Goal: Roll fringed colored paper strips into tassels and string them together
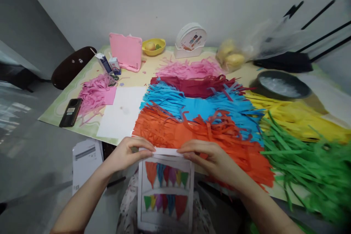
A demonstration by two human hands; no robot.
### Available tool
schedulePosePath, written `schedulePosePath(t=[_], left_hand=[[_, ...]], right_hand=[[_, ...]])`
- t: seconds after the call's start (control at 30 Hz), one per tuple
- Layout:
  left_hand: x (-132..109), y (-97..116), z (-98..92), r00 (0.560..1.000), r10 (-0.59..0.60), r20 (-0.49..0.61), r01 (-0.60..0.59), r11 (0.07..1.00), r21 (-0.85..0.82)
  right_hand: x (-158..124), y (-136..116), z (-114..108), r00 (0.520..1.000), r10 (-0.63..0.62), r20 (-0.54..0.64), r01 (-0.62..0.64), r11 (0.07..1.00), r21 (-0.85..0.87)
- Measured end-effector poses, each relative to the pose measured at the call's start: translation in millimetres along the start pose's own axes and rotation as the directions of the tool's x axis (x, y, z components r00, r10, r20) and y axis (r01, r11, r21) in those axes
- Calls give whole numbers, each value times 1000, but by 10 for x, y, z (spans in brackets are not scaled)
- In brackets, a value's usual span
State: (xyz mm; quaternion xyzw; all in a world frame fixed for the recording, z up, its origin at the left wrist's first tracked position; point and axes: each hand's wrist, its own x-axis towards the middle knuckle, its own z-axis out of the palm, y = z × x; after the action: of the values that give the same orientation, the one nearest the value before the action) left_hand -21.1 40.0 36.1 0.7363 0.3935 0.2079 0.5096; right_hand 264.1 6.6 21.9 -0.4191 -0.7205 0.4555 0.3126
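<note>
My left hand (139,150) and my right hand (201,153) face each other at the table's front edge. Between them is a white strip (167,151), pinched at its two ends by thumbs and fingers. Just below it, over my lap, a white-bordered sheet (166,191) shows two rows of coloured bunting; whether strip and sheet are joined I cannot tell. Orange fringed paper (175,131) lies just beyond my fingertips. Behind it come blue fringed paper (197,106), dark red fringed paper (189,87) and pink fringed paper (189,68).
Green fringe (307,168) and yellow fringe (301,117) spread at the right near a dark bowl (282,85). At the left lie a phone (70,112), another pink fringe (94,93) and a white sheet (120,113). A pink tablet case (126,52) stands behind.
</note>
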Motion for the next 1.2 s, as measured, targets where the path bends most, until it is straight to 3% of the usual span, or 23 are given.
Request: schedulePosePath(t=[0.3,0.53,0.73,0.97,1.07,1.2], left_hand=[[170,112,-104,988,-11,154,-3,996,92],[204,195,-134,972,-69,225,71,997,2],[193,169,-120,963,-46,265,78,991,-110],[236,165,-127,922,-96,374,164,974,-155],[206,142,-83,943,-67,326,119,983,-142],[151,75,-39,957,67,283,-48,996,-76]], right_hand=[[137,-57,-51,992,30,121,-19,996,-88],[128,-106,-59,991,69,117,-72,997,24],[25,-136,-38,991,92,97,-101,990,95],[-19,-108,-84,986,122,109,-134,985,110],[-61,-108,-78,988,129,82,-137,985,101],[-112,-115,-39,991,117,67,-124,986,108]])
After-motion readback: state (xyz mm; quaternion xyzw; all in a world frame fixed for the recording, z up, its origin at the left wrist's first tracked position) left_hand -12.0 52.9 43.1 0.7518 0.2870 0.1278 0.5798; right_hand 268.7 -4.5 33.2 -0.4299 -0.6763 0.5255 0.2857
